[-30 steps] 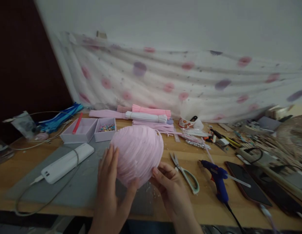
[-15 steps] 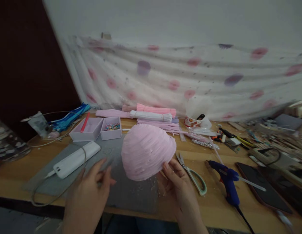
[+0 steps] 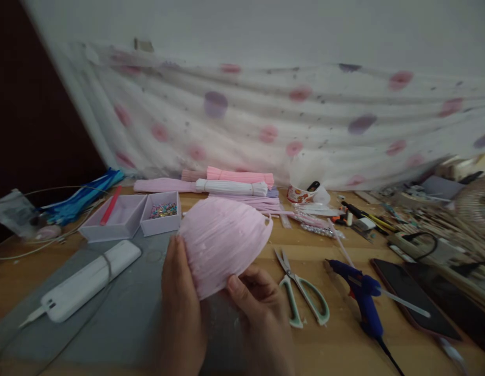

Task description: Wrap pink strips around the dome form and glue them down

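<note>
A pale pink dome with a ridged, wrapped surface point(image 3: 222, 240) is held up over the grey mat, tilted so that its rim faces the lower right. A small loop sticks out at the rim's right end. My left hand point(image 3: 183, 303) lies along the dome's left side, its fingers pressed to the surface. My right hand point(image 3: 260, 308) grips the lower rim, thumb on the outside and the other fingers curled behind. To the right of my right hand, scissors with pale green handles point(image 3: 301, 287) lie partly spread on the wooden table.
A blue glue gun point(image 3: 362, 292) and a dark phone point(image 3: 415, 297) lie at the right. A white power bank point(image 3: 89, 282) rests on the grey mat point(image 3: 120, 334). Behind are two lilac boxes point(image 3: 123, 227) and bundled pink and white stems point(image 3: 232, 187). Tools clutter the far right.
My left hand has moved right and taken hold of the dome's left side. The dome has tilted, while my right hand still holds its rim. The view has shifted slightly.
</note>
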A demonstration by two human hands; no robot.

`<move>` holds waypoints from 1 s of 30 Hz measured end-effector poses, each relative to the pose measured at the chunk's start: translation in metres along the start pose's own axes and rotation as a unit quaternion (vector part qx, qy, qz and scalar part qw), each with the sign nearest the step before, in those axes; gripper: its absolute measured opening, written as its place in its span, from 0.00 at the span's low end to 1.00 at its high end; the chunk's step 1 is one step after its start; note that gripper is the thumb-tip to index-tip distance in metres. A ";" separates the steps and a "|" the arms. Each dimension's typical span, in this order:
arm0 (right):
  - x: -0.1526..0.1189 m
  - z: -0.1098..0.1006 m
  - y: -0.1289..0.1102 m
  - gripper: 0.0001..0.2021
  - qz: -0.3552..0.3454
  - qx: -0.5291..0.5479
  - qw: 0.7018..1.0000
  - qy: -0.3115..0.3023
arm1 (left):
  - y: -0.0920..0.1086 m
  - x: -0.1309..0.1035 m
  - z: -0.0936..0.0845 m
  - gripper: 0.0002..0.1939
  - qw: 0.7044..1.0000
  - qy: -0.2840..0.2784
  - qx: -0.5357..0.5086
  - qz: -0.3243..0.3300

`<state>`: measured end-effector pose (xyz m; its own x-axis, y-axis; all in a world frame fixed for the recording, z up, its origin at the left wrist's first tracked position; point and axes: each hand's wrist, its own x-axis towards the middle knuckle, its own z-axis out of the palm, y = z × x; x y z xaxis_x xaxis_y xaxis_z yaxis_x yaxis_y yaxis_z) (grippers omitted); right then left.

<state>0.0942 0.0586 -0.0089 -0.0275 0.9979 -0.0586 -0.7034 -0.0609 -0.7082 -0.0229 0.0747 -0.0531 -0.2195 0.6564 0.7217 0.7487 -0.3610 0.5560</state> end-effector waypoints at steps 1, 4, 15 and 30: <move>0.002 0.003 0.000 0.08 0.006 0.007 1.000 -0.008 | -0.003 0.006 0.000 0.45 1.000 0.002 0.001 0.008; 0.007 0.006 0.004 0.08 0.036 0.012 0.999 -0.033 | -0.015 0.021 0.000 0.47 0.999 -0.006 0.014 0.051; 0.026 -0.073 -0.018 0.18 0.097 -0.008 0.993 0.061 | -0.038 0.034 -0.015 0.43 0.989 -0.110 0.048 0.085; 0.043 -0.067 -0.013 0.18 0.177 -0.001 0.983 0.052 | -0.036 0.004 -0.021 0.41 0.897 0.091 -0.136 -0.411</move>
<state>0.1502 0.1009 -0.0497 -0.1980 0.9066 -0.3727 -0.6612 -0.4042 -0.6320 -0.0635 0.0760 -0.0618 -0.7445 0.6647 0.0632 0.1126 0.0317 0.9931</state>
